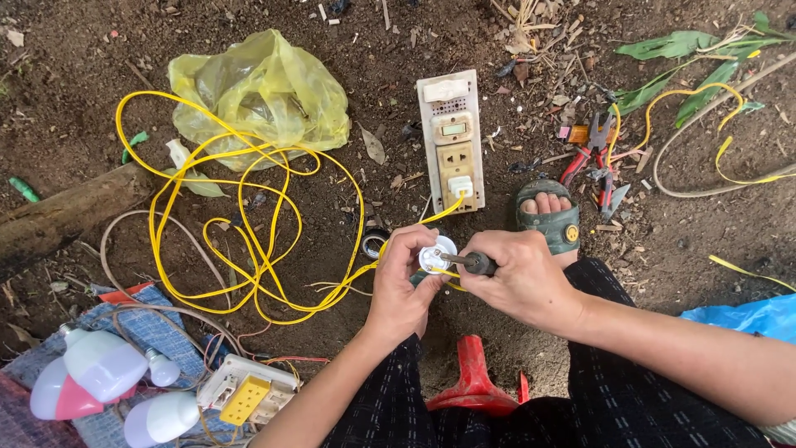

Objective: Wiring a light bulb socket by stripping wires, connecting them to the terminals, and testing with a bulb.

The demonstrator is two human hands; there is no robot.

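My left hand (404, 286) grips a small round white fitting (437, 253) at the centre of the view. My right hand (518, 278) holds a dark-handled screwdriver (468, 262) with its tip set into that fitting. A thin yellow wire (249, 224) runs from the fitting and lies in loose loops on the dirt to the left. Just beyond the hands lies a worn white socket panel (450, 141) with a plug in its lowest outlet.
A crumpled yellow plastic bag (261, 91) lies at the back left. Pliers and cutters (597, 162) rest at the right near my sandalled foot (547, 216). Bulbs (108, 365) and another socket box (247, 394) sit on cloth at lower left. A red stool (474, 382) stands below.
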